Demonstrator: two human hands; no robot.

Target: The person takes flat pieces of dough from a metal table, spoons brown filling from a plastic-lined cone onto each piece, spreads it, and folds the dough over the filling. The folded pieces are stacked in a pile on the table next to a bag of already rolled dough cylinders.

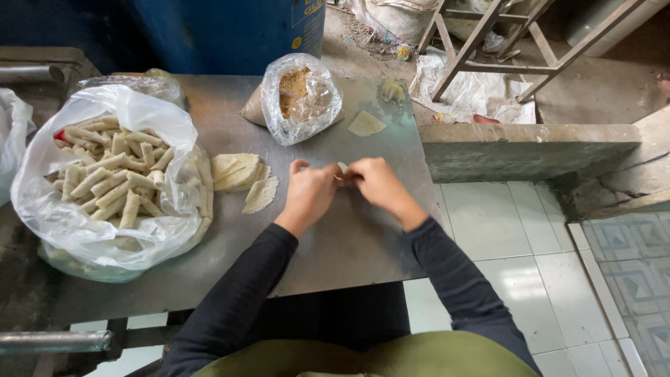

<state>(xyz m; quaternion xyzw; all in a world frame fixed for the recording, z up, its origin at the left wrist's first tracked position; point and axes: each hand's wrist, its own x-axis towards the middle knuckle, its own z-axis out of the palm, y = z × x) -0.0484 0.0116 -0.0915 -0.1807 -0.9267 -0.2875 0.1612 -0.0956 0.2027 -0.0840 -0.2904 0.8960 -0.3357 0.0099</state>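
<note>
Head view, rolling station. The left hand (pixel 309 193) and the right hand (pixel 377 184) meet at the middle of the grey metal table (pixel 349 244), fingers curled together and pinched on a small pale wrapper piece (pixel 343 168), which sits between the fingertips just above the tabletop. Only a sliver of that piece shows; whether it is already rolled, and whether filling lies inside, cannot be told, since both hands cover it.

Risks, as judged from this arrangement: the thin wrapper may tear or unroll if the pinch is uneven, and filling could spill onto the table if the ends are not tucked. The stack of flat wrappers (pixel 239 172) lies uncovered just left of the left hand, so its edges may dry and crack. The open clear bag of crumbly brown filling (pixel 299 96) stands near the far edge of the table, leaning; a knock from a sleeve could tip it. A lone wrapper sheet (pixel 366 123) and a small dough lump (pixel 393 89) rest close to the right edge and could slide off onto the floor.

The large plastic bag of finished rolls (pixel 112 174) bulges at the left; its lower contents are masked by folded plastic. A blue drum (pixel 230 28) is cut off by the top of the frame, and the person's body is cropped below
</note>
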